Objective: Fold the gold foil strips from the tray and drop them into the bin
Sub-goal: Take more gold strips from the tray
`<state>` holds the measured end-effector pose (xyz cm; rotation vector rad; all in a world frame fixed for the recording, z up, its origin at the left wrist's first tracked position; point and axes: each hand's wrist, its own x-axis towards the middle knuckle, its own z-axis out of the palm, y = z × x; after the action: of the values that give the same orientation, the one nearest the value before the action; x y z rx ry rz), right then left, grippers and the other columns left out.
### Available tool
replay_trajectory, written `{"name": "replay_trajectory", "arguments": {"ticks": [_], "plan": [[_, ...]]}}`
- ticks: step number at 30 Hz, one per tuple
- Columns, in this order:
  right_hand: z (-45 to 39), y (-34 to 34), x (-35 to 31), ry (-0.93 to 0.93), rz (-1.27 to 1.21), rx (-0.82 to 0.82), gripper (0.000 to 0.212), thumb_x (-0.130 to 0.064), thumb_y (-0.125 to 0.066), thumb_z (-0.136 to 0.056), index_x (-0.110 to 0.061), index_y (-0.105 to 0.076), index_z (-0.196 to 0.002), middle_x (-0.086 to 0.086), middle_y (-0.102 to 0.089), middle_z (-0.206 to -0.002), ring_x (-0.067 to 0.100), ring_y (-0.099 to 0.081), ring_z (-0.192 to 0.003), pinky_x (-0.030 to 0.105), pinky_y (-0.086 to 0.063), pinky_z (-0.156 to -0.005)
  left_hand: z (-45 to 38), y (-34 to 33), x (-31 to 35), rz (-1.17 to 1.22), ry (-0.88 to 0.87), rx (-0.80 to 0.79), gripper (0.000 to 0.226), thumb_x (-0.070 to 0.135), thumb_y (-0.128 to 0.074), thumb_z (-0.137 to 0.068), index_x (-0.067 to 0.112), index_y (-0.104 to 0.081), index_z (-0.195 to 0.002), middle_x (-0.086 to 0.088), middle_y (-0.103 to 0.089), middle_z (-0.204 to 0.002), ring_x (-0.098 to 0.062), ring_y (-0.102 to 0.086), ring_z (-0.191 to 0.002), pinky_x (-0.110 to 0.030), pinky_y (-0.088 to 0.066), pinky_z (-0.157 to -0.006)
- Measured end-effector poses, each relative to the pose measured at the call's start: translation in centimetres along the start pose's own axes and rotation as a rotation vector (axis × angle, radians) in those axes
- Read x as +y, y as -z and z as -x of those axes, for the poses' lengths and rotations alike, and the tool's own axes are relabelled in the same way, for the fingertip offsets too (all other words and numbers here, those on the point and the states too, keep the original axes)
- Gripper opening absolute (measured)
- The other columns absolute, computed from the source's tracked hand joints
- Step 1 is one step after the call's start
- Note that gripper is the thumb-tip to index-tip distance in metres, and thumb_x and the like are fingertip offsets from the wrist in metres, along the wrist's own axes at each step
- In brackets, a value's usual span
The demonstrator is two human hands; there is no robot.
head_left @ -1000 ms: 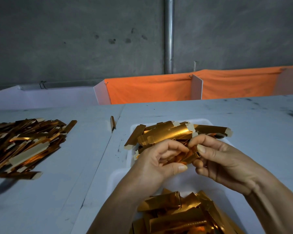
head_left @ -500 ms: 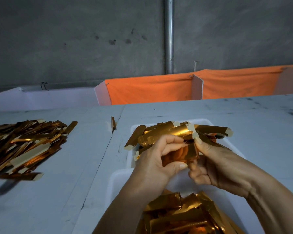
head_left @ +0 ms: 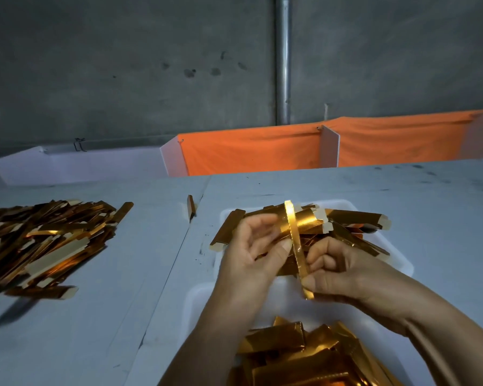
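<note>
Head view, angled down over pale grey counter point(head_left: 374, 190). Rough grey concrete wall point(head_left: 123, 65) across back, vertical metal pipe point(head_left: 283, 59) running down it. Orange cloth point(head_left: 248, 151) draped along far edge of counter, split by white upright divider panel point(head_left: 329, 146); white board trough point(head_left: 81, 165) to its left.

Large loose heap of flat gold foil strips point(head_left: 39, 240) spread on counter at left, well apart from hands. Single stray gold strip point(head_left: 190, 206) standing near counter seam between heap and tray.

Shallow white plastic tray point(head_left: 399, 263) at centre, holding pile of unfolded gold foil strips point(head_left: 354, 218), several overhanging its left rim. White bin point(head_left: 195, 299) nearest camera, just below tray, part filled with folded gold foil pieces point(head_left: 290, 349).

Both hands raised over tray's near end, close together. One long narrow gold foil strip point(head_left: 293, 235) held edge-on between them, running from above tray pile down to right thumb. Left hand point(head_left: 251, 252) with fingers curled, thumb tip pressed to strip's side at mid-length. Right hand point(head_left: 335, 274) clamped on strip's lower end, thumb and curled fingers pinching it. Left fingertips blurred; exact finger contact on far side not readable.
</note>
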<state>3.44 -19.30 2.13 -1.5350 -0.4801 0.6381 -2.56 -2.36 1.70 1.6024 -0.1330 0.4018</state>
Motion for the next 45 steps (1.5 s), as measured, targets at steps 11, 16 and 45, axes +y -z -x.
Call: {"name": "replay_trajectory", "arguments": {"ticks": [11, 16, 45], "plan": [[0.0, -0.9, 0.0, 0.111, 0.242, 0.195, 0.039, -0.048, -0.067, -0.069, -0.014, -0.061, -0.088, -0.004, -0.071, -0.076, 0.011, -0.067, -0.067, 0.02, -0.053, -0.06, -0.2, 0.4, -1.0, -0.076, 0.221, -0.065, 0.019, 0.024, -0.055, -0.094, 0.028, -0.056, -0.113, 0.006, -0.072, -0.1, -0.012, -0.068, -0.097, -0.035, -0.055, -0.083], [-0.1, -0.3, -0.2, 0.189, 0.042, 0.267, 0.031, -0.036, -0.063, -0.078, -0.01, -0.063, -0.095, 0.002, -0.062, -0.065, 0.01, -0.058, -0.056, 0.019, -0.049, -0.053, 0.2, -0.4, -0.8, -0.315, 0.157, -0.22, 0.023, 0.027, -0.047, -0.098, 0.037, -0.055, -0.117, 0.014, -0.071, -0.095, 0.001, -0.065, -0.092, -0.023, -0.053, -0.08], [-0.2, -0.3, 0.1, 0.12, -0.026, 0.151, 0.018, -0.019, -0.065, -0.074, -0.007, -0.074, -0.083, 0.018, -0.071, -0.093, 0.027, -0.071, -0.088, 0.023, -0.058, -0.073, 0.5, -1.4, -0.6, -0.628, -0.056, -0.173, 0.042, 0.028, -0.041, -0.101, 0.04, -0.039, -0.141, 0.012, -0.061, -0.119, 0.002, -0.054, -0.11, -0.015, -0.042, -0.096]]}}
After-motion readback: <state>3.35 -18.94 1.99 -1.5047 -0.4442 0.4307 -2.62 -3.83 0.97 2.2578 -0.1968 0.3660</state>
